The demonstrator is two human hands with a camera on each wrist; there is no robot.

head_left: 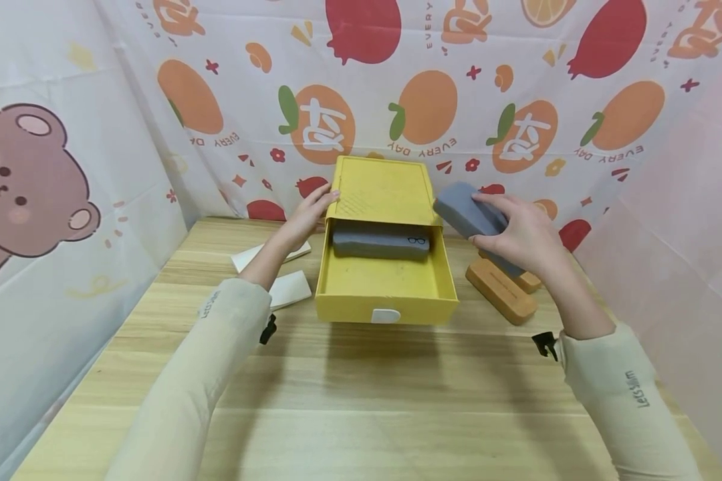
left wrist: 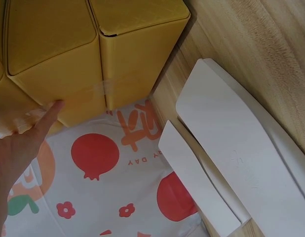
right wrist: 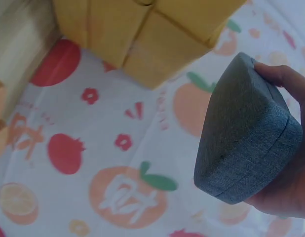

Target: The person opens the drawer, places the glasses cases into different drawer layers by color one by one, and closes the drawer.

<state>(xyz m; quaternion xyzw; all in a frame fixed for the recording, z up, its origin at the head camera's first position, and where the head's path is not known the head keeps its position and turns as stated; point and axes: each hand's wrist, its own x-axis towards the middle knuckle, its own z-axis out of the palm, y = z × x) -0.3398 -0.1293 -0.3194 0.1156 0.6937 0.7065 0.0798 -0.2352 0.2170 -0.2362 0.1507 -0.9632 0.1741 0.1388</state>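
A yellow drawer unit (head_left: 385,190) stands against the back cloth with its drawer (head_left: 349,307) pulled out. Inside, toward the rear, lies a grey glasses case (head_left: 367,242) with a small glasses print. My right hand (head_left: 526,230) grips another grey fabric case (right wrist: 241,133), tilted, just to the right of the unit. It is held between thumb and fingers, and its far end shows no print. My left hand (head_left: 303,220) rests its extended fingers on the unit's left side; a fingertip touches the yellow wall in the left wrist view.
Two orange-brown cases (head_left: 502,290) lie on the table to the right, partly behind the held case. Two white cases (left wrist: 231,133) lie on the left, near my left forearm. Printed cloth (head_left: 247,100) hangs close behind and at both sides.
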